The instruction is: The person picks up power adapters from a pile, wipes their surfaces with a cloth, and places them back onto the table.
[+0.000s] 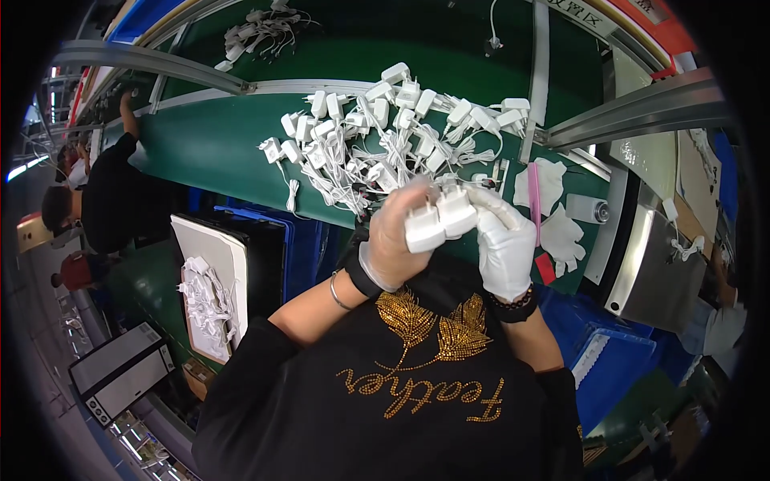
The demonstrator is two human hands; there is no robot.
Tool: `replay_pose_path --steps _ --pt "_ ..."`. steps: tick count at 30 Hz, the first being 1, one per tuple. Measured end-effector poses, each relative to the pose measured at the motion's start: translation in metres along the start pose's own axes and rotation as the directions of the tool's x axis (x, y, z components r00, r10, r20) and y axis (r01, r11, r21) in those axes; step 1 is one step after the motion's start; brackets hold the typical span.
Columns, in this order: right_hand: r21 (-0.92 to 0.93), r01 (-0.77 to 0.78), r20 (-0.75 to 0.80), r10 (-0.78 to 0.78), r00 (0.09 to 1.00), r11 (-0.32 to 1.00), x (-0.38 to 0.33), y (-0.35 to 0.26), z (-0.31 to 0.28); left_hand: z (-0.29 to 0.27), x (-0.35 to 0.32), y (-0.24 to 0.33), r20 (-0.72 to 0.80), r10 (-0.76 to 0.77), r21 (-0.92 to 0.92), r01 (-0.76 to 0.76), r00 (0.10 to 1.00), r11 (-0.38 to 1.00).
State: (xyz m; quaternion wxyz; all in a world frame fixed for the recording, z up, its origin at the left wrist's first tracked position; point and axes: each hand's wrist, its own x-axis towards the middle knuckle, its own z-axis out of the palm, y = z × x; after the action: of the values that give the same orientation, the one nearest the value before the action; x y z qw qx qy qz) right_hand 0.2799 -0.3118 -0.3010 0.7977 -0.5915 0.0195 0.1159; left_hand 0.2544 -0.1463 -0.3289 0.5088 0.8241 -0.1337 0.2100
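My left hand (388,239), with a white band at the wrist, is closed around a white power adapter (424,231). Right beside it, a second white power adapter (458,215) touches the fingers of my white-gloved right hand (507,247). Both adapters are held side by side in front of my chest, their prongs pointing away from me. Some left fingertips are blurred, and the right fingertips are partly hidden behind the adapter. Just beyond my hands lies a heap of white adapters with bundled cables (393,148).
The green workbench (208,144) carries white gloves (565,240), a pink strip (534,200), a red piece (545,268) and a clear cylindrical container (588,208) at right. More adapters (269,32) lie farther back. At left stands a white-lined tray (233,240) with white parts; another person (112,192) works beyond.
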Motion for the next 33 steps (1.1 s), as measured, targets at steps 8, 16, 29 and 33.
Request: replay_pose_path --steps 8,16,29,33 --pt "0.168 -0.004 -0.026 0.008 1.000 0.986 -0.006 -0.007 0.011 0.008 -0.006 -0.003 -0.112 -0.073 -0.151 0.056 0.991 0.987" --pt "0.156 -0.027 -0.021 0.031 0.999 0.987 -0.008 0.002 0.010 0.012 -0.008 -0.001 -0.129 -0.015 -0.060 0.007 0.992 0.998" --pt "-0.247 0.269 0.041 -0.267 0.963 0.931 -0.011 -0.009 0.022 0.001 -0.006 0.006 -0.106 -0.175 -0.156 0.157 0.979 0.975" --pt "-0.604 0.600 0.349 -0.502 0.791 0.524 -0.009 -0.014 0.019 -0.006 -0.007 0.015 -0.033 -0.333 -0.334 0.303 0.943 0.892"
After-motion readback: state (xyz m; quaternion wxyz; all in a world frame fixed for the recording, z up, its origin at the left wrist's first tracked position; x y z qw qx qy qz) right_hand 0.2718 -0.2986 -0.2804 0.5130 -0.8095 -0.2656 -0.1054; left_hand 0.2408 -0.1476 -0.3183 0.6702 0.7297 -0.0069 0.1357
